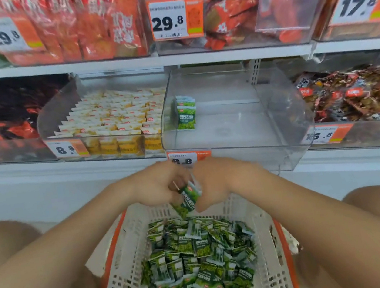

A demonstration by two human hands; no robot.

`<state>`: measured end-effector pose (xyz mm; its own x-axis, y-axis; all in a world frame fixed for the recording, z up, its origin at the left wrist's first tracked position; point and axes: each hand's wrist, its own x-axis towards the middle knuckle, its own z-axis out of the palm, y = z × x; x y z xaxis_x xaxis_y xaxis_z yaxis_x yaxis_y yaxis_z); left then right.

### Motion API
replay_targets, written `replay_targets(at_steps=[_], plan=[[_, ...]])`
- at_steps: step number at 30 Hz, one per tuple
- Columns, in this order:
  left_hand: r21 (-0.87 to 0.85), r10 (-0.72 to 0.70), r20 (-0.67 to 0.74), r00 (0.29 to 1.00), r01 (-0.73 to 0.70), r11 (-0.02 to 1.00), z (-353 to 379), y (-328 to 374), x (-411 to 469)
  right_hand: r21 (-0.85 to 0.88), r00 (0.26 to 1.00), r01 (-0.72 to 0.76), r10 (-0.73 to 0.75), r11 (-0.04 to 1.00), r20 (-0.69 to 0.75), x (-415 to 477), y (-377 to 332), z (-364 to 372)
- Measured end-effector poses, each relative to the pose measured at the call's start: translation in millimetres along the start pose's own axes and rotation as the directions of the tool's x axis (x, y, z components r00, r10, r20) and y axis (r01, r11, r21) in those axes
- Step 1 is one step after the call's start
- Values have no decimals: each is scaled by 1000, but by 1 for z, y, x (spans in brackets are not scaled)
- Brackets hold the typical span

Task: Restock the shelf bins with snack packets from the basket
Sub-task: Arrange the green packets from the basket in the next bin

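A white basket with an orange rim [119, 271] sits low between my knees, holding several small green snack packets [195, 257]. Above its far edge my left hand [158, 185] and my right hand [216, 181] meet, both gripping a small stack of green packets [188, 199] between them. Straight ahead on the lower shelf stands a clear plastic bin [242, 122], nearly bare, with a short upright row of the same green packets [185, 112] at its left wall.
Left of that bin is a clear bin of yellow-white packets [112, 120]; right of it a bin of dark red-brown packets [353, 94]. The upper shelf holds bins of red packets [94, 23]. Orange price tags hang on the bin fronts. My bare knees flank the basket.
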<state>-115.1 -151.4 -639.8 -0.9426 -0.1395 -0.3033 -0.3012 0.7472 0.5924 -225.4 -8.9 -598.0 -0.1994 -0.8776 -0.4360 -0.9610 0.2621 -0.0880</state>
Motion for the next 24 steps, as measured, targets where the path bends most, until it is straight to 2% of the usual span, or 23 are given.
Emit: replay_targets(at_steps=[2, 4, 6, 9, 11, 15, 17, 19, 21, 22, 24], plan=[[-130, 10, -31, 999, -14, 991, -16, 15, -8, 226, 999, -40, 44, 973, -13, -2, 3, -10], [-177, 19, -108, 994, -38, 983, -33, 26, -14, 513, 994, -98, 107, 853, 12, -4, 8, -19], [-221, 25, -233, 972, -78, 972, -45, 34, -18, 689, 985, -92, 166, 718, -41, -6, 13, -29], [-214, 49, -460, 887, -164, 963, -56, 37, -18, 835, 948, -20, 276, 551, -159, -5, 18, -42], [-201, 47, -573, 818, -195, 960, -58, 32, -13, 892, 929, 18, 323, 452, -182, 1, 20, -47], [-281, -49, -671, 740, -192, 940, -63, 24, 6, 948, 896, 101, 386, 303, -219, 17, 25, -56], [-301, -78, -699, 711, -194, 934, -67, 24, 15, 929, 871, 135, 406, 344, -277, 26, 33, -59], [-207, -57, -745, 664, -149, 967, -71, 23, 21, 863, 817, 129, 441, 489, -371, 40, 45, -62], [-84, -35, -776, 630, -47, 995, -73, 21, 26, 756, 756, 32, 479, 653, -446, 57, 64, -65], [-50, -35, -773, 633, -6, 999, -74, 19, 30, 698, 732, -44, 498, 715, -465, 66, 73, -66], [-5, -63, -722, 689, 85, 996, -75, 14, 36, 614, 721, -163, 518, 772, -461, 83, 88, -66]])
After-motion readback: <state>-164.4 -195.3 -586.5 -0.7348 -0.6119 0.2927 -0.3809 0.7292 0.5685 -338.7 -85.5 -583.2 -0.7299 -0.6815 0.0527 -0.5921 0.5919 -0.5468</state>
